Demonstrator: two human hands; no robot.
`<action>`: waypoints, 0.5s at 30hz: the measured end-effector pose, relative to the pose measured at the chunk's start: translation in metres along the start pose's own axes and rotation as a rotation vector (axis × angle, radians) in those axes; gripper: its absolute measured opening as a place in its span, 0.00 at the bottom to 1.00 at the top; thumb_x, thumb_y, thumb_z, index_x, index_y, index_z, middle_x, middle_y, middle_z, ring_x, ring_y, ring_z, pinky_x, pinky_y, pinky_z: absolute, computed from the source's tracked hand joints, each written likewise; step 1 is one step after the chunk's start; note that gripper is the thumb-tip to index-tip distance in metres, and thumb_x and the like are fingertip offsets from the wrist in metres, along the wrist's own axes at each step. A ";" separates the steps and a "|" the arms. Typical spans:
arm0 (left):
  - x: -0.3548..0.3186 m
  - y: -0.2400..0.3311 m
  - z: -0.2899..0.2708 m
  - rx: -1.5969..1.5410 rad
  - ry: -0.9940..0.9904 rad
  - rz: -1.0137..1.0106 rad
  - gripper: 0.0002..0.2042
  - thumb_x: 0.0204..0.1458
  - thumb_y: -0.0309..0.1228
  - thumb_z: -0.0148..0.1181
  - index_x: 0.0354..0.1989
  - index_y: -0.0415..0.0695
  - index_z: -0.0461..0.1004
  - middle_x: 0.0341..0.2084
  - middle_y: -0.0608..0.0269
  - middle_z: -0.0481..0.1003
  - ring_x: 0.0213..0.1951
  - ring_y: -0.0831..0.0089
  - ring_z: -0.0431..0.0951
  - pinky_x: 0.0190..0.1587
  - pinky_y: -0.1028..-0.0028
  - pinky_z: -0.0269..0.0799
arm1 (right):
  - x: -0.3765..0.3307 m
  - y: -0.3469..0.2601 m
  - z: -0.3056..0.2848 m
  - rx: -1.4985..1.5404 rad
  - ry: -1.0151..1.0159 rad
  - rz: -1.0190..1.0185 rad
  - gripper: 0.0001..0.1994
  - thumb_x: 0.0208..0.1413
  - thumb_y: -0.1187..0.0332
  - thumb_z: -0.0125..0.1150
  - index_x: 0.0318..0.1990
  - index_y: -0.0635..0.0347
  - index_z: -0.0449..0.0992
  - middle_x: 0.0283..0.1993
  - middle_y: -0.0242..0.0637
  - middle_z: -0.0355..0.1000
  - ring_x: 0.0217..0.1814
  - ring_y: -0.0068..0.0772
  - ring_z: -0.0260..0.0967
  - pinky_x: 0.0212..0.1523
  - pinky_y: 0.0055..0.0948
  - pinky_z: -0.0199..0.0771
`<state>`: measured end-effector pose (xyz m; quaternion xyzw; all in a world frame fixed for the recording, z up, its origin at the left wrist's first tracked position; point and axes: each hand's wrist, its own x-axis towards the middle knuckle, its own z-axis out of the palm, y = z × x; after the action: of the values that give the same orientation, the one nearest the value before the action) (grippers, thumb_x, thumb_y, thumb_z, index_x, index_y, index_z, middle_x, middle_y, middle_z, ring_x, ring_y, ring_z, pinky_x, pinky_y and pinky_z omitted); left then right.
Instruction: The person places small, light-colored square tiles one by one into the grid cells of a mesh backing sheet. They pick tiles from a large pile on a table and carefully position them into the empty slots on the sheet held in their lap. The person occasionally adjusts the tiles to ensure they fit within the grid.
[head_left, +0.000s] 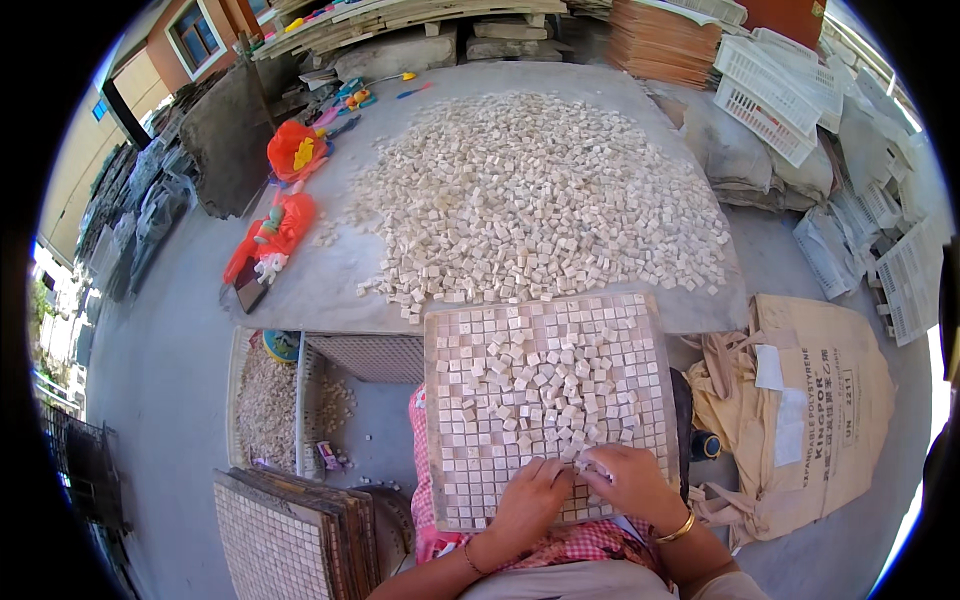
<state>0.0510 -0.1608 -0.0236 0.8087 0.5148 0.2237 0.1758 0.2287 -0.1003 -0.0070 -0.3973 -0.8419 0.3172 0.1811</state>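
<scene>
Since gridded tray (430, 420) apparently rests across lap (595, 545), loose tiles (565, 375) on it lie within easy reach. Right hand (637, 483) seems to pinch one; left hand (530, 498) curled beside, cannot tell its grip. Larger tile heap (540, 195) on table (345, 285) ahead.

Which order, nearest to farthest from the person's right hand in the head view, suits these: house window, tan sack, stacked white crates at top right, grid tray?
1. Grid tray: directly beneath the right hand.
2. Tan sack: on the right.
3. White crates: upper right, beyond the sack.
4. House window: far upper left.
</scene>
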 end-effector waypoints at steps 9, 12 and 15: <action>0.005 0.008 -0.008 -0.954 0.029 -0.664 0.06 0.55 0.27 0.52 0.38 0.38 0.70 0.37 0.61 0.70 0.39 0.73 0.70 0.43 0.72 0.67 | -0.003 -0.012 -0.013 0.201 0.093 -0.004 0.13 0.45 0.67 0.66 0.40 0.58 0.76 0.31 0.39 0.74 0.29 0.39 0.72 0.29 0.30 0.72; 0.000 0.005 -0.008 -1.493 0.023 -0.847 0.06 0.54 0.24 0.51 0.38 0.37 0.71 0.35 0.61 0.71 0.38 0.72 0.71 0.41 0.71 0.68 | 0.004 -0.031 -0.017 0.261 0.021 -0.061 0.15 0.44 0.66 0.67 0.40 0.58 0.76 0.27 0.38 0.73 0.24 0.35 0.70 0.26 0.28 0.70; -0.004 -0.012 -0.021 -1.541 0.053 -0.858 0.06 0.54 0.22 0.50 0.38 0.37 0.71 0.34 0.61 0.72 0.37 0.70 0.72 0.39 0.70 0.69 | 0.022 -0.044 -0.021 0.252 0.028 -0.172 0.14 0.46 0.65 0.66 0.40 0.58 0.76 0.25 0.36 0.72 0.21 0.32 0.68 0.23 0.27 0.69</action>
<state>0.0294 -0.1585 -0.0132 0.1966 0.4840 0.4420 0.7292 0.2020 -0.0962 0.0397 -0.3025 -0.8237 0.3981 0.2676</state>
